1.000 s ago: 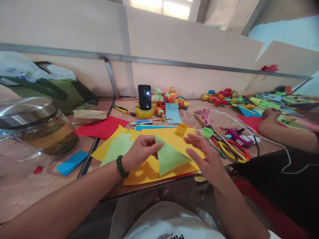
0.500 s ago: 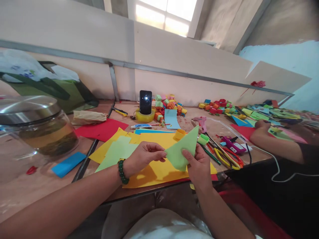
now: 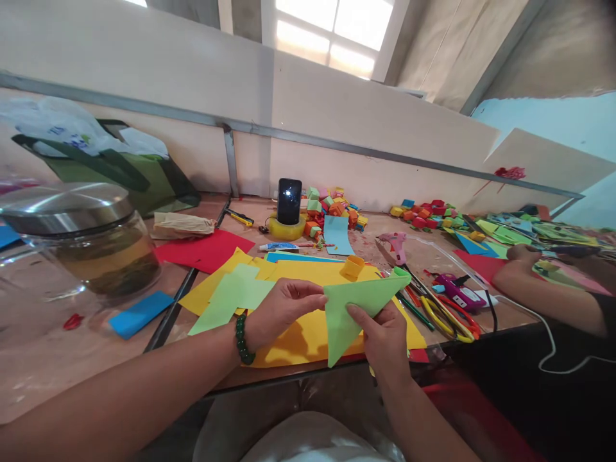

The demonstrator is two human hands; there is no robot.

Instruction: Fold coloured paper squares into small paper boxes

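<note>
A folded piece of light green paper (image 3: pixel 349 311), roughly triangular, is held up over the table with one point hanging down. My right hand (image 3: pixel 389 340) grips it, thumb on the front and fingers behind. My left hand (image 3: pixel 289 314), with a green bead bracelet at the wrist, pinches at the paper's upper left corner. Below lie yellow sheets (image 3: pixel 293 343) and another light green sheet (image 3: pixel 240 289). Just behind the held paper stands a small orange paper ring (image 3: pixel 353 267).
A phone (image 3: pixel 289 200) leans upright on a tape roll (image 3: pixel 286 228), near piled paper cubes (image 3: pixel 337 206). To the right are a pink glue gun (image 3: pixel 395 245), scissors (image 3: pixel 445 317) and another person's arm (image 3: pixel 543 292). A lidded glass jar (image 3: pixel 96 256) stands left.
The green paper has turned in my hands: its upper point now aims right and another corner hangs down. My left hand stays at its left corner. The whole view has shifted slightly.
</note>
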